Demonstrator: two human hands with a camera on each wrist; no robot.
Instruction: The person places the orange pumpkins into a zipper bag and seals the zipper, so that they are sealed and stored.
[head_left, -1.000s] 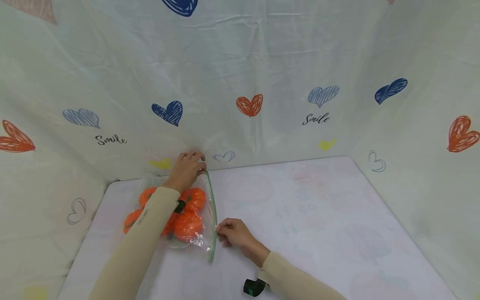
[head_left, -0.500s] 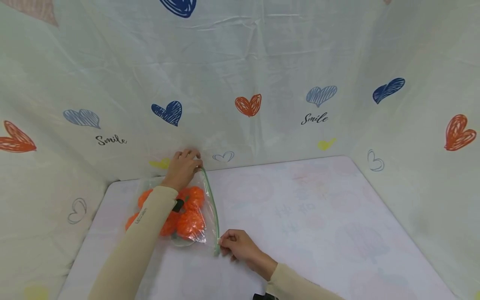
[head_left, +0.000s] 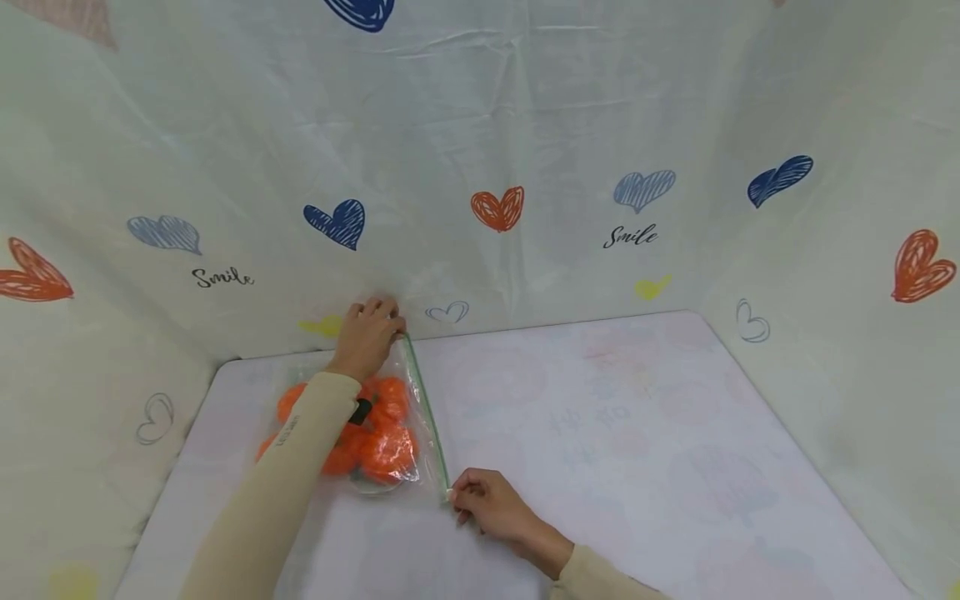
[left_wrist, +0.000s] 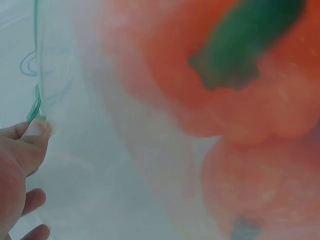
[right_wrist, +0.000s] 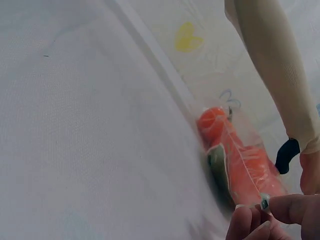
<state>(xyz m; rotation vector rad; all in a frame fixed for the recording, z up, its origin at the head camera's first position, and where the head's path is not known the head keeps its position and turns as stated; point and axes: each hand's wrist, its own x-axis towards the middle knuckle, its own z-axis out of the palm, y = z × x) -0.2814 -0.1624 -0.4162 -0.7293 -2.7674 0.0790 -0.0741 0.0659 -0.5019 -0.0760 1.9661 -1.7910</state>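
Two hands hold a clear zip bag of orange peppers near the desk's far-left corner.
Left hand [head_left: 367, 336] pinches the bag [head_left: 420, 400]'s far end, right hand [head_left: 483, 504] pinches its near end; peppers [head_left: 386, 450] inside; desk [head_left: 637, 433] bare toward the right edge.

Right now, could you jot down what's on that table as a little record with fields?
surface: white table with faint prints
backdrop: cloth with hearts and the word Smile
bag: clear zip bag lying flat, green zip strip along its right edge
contents: orange peppers with green stems
left hand: pinches the far end of the zip strip
right hand: pinches the near end of the zip strip
sleeves: beige, on both arms
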